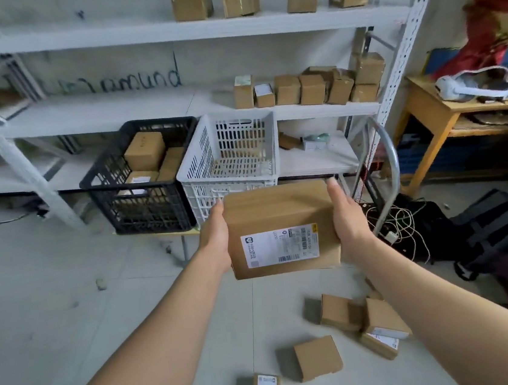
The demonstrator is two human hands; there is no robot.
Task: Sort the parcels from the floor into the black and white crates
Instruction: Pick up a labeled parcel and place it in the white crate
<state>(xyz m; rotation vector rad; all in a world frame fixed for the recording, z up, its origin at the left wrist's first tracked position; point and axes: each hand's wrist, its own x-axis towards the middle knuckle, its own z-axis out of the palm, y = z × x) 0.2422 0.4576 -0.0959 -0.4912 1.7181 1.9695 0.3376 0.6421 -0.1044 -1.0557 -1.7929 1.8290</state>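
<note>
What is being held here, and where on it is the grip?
A labelled cardboard parcel, gripped by its two opposite short sides: left hand on one, right hand on the other.

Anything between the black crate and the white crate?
Nothing: in the head view the black crate and white crate stand side by side, walls apparently touching.

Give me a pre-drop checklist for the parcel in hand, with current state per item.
1. Grip: left hand and right hand clamp opposite sides of the brown cardboard parcel with the white shipping label - ok.
2. Label faces the camera - ok; text legible - cannot tell.
3. White slatted plastic crate has room - ok, looks nearly empty.
4. Black slatted plastic crate has room - ok, already holds several boxes but is not full.
5. Correct crate for this parcel - cannot tell.
6. Path ahead to the crates - ok, nothing between parcel and crate rims.
</note>
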